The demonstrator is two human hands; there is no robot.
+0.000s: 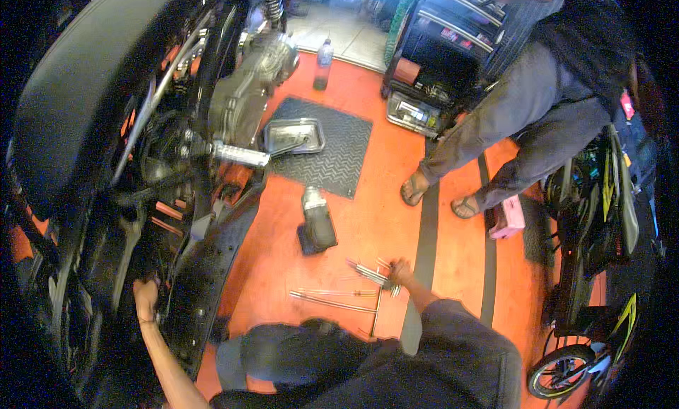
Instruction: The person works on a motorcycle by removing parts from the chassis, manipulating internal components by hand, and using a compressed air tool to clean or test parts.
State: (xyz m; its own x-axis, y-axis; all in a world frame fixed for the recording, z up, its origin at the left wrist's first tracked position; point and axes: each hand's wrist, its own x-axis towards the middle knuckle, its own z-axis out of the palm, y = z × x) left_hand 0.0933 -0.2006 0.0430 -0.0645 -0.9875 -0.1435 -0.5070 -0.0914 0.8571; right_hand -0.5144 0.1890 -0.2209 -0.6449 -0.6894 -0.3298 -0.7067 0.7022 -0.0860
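My left hand (146, 296) is curled in among the dark parts of a motorcycle (240, 98) along the left side, and what its fingers close on is lost in shadow. Down on the orange floor, my right hand (402, 273) is closed at a cluster of slim metal tools (371, 273). Blur hides exactly what sits between those fingers. Just nearer to me lies a T-handle wrench (336, 303), its long shaft pointing left beside another thin rod. A dark container with a pale top (318, 221) stands beyond the tools.
A metal tray (293, 135) rests partly on a black textured mat (339, 165). Behind it stands a bottle (323, 64). At right, a person in sandals (523, 112) sits by a tool cabinet (445, 55), near a pink box (507, 218) and another motorcycle (601, 189).
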